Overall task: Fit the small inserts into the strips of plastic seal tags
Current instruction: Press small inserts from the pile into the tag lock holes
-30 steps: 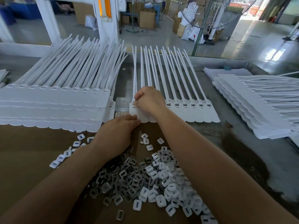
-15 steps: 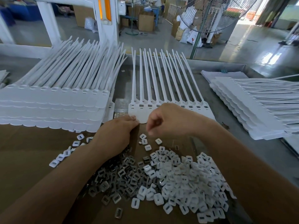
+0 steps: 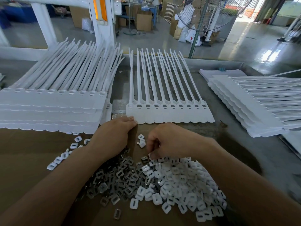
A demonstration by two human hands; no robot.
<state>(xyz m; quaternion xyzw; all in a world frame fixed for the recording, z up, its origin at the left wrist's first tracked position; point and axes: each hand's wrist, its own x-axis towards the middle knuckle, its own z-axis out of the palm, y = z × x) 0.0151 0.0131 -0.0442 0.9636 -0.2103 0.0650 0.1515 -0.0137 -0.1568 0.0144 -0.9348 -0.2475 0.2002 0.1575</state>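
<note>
Heap of small inserts (image 3: 171,181), nearest the viewer, below and between both wrists: white plastic pieces under the right forearm, darker grey pieces beside the left forearm, a few strays scattered to the left of the left wrist. Brown cardboard sheet (image 3: 24,160) under the heap and both arms, lying on the grey surface (image 3: 244,144). Right hand (image 3: 164,141): fingers curled downward, tips at the far edge of the heap; whether an insert is pinched between them cannot be told. Left hand (image 3: 112,136): knuckles up, fingers stretched forward, tips resting on the near left corner of the strip of seal tags (image 3: 169,115). That strip lies flat just beyond both hands, a row of joined white tags with slotted heads, tails pointing away. Tall stack of like strips (image 3: 48,111) left of the left hand. Second, fanned stack (image 3: 252,108) well right of the right hand. Standing fan (image 3: 203,13) far beyond, on the workshop floor.
</note>
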